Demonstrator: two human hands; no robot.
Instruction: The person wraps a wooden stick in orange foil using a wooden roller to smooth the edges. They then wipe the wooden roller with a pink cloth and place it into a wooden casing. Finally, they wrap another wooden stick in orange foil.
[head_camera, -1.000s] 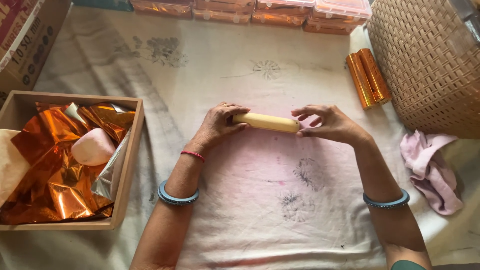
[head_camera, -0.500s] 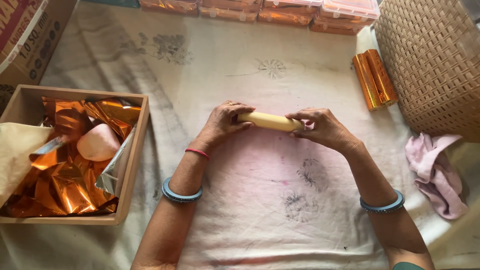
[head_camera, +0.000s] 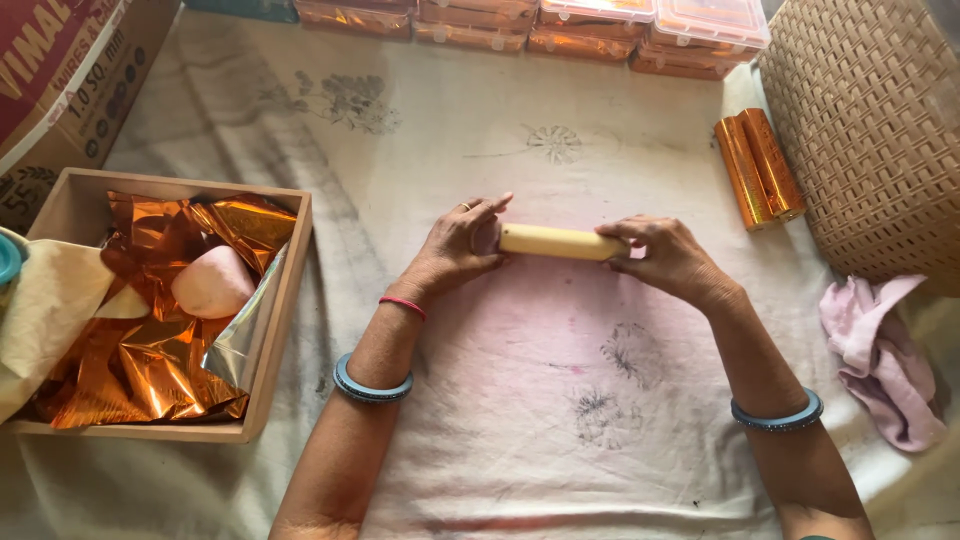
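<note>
A pale yellow roll lies across the white cloth at the middle of the view. My left hand presses against its left end, fingers partly spread. My right hand closes over its right end. Both hands hold the roll low on the cloth. Each wrist carries a blue bangle, and the left also has a thin red band.
A wooden box at the left holds crumpled orange foil and a pale pink lump. Two foil-wrapped orange rolls lie beside a woven basket. A pink rag lies at the right. Plastic boxes line the far edge; a cardboard carton stands far left.
The hands and the roll stay in nearly the same place. My left fingers have opened slightly over the roll's end. The view has shifted a little.
</note>
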